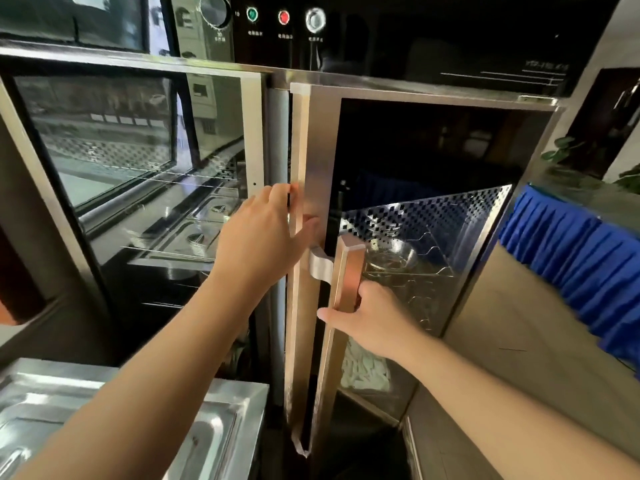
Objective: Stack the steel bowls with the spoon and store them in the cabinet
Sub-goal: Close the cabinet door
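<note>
1. A person stands before a steel cabinet [381,98] with glass doors, the right hand [370,320] wrapped around the lower end of the copper-coloured door handle [348,271], fingers curled behind the bar and thumb pointing left across its foot; the grip is closed on the handle

2. The left hand [263,233] lies flat against the leading edge of the right-hand door [313,188], fingers spread and reaching round the frame, holding nothing; it appears to steady or guide the door while the other hand works the handle

3. The door stands ajar, its edge turned toward the camera; whether it is being swung open or shut cannot be told from this single view

4. A steel bowl [391,259] sits on the wire rack [433,268] inside the right compartment, seen through the door glass, just behind and right of the handle, close to the right hand but separated from it by the door; neither hand touches it

5. Whether more bowls are nested in it, and whether the spoon is there, cannot be made out through the reflections

6. At the lower left, the corner of a steel table [221,407] lies under the left forearm
</note>
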The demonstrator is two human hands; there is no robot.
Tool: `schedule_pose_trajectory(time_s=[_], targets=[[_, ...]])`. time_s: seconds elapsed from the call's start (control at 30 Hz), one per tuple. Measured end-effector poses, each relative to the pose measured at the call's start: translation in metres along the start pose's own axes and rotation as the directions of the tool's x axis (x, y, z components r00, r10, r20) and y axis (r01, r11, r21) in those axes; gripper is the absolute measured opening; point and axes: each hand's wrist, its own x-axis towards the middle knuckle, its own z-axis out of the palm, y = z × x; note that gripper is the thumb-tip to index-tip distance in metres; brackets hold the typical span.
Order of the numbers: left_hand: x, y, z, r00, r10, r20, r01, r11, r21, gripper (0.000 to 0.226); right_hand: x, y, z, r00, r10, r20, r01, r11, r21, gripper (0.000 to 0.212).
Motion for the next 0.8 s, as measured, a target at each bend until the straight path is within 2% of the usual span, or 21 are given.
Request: schedule_pose_trajectory(time_s=[0.17, 0.3, 0.37, 0.6, 0.7, 0.8], targets=[[0.019, -0.027, 0.018, 1.000, 0.018, 0.020, -0.018, 1.000, 0.010, 0.049, 0.033, -0.011, 0.015, 1.000, 0.016, 0.008, -0.016, 0.998, 0.054, 0.029], [0.031, -0.048, 0.034, 0.999, 0.014, 0.031, -0.015, 1.000, 0.018, 0.050, 0.063, -0.013, 0.028, 1.000, -0.013, 0.024, 0.012, 1.000, 0.024, 0.036], [0.038, -0.060, 0.044, 0.999, -0.010, 0.037, 0.009, 1.000, 0.024, 0.055, 0.079, -0.013, 0.034, 0.999, -0.026, 0.048, 0.025, 1.000, 0.015, 0.039], [0.057, -0.095, 0.074, 0.990, -0.107, 0.091, 0.096, 0.989, 0.112, 0.068, 0.142, -0.012, 0.052, 0.982, -0.155, 0.106, 0.139, 0.980, 0.145, 0.043], [0.066, -0.108, 0.086, 0.981, -0.160, 0.106, 0.143, 0.978, 0.152, 0.072, 0.169, -0.010, 0.055, 0.975, -0.196, 0.105, 0.182, 0.975, 0.125, 0.035], [0.076, -0.120, 0.097, 0.977, -0.183, 0.111, 0.164, 0.973, 0.162, 0.076, 0.191, -0.013, 0.055, 0.965, -0.229, 0.129, 0.219, 0.972, 0.088, 0.048]])
